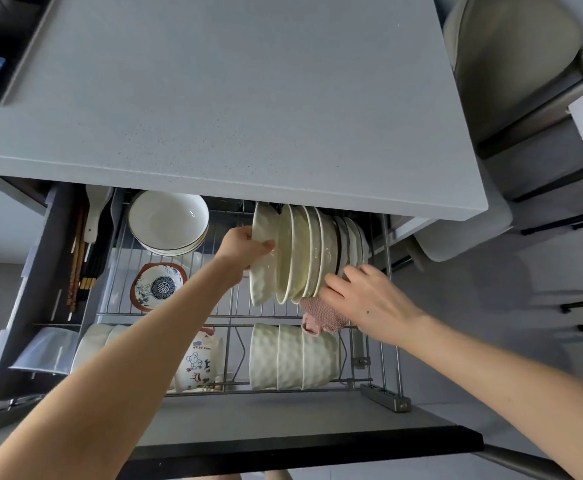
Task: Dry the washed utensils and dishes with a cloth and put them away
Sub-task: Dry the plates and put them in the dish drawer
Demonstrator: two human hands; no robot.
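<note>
Cream dimpled plate [261, 258], held on edge at the left end of a row of upright plates [312, 251] in the wire rack [234, 318] of an open drawer [283, 431] beneath a grey speckled countertop [234, 98]. The left hand [246, 249] reaches forward with the forearm extended and the wrist slightly bent, fingers behind the plate and thumb curled over its front face, closed on its left rim. The right hand [363, 299] lies palm down at the right end of the row, fingers spread and resting against the lower rims of the plates; a pink knitted cloth [321, 315] is bunched beneath the palm, and whether the fingers clamp it or merely press on it cannot be told. The row shows about seven plates besides the held one; those at the far right overlap and cannot be counted exactly. In front of the row, three cream dimpled bowls [293, 358] lie nested on their sides. To their left stands a white mug [200, 362] printed with a cartoon bear; its small lettering is too fine to read. Behind it sits a blue-and-white patterned bowl [158, 284] with a round character medallion, and farther back a stack of white bowls [169, 221], about three. A side compartment at the left holds chopsticks [82, 261] and a white spoon [94, 216].
</note>
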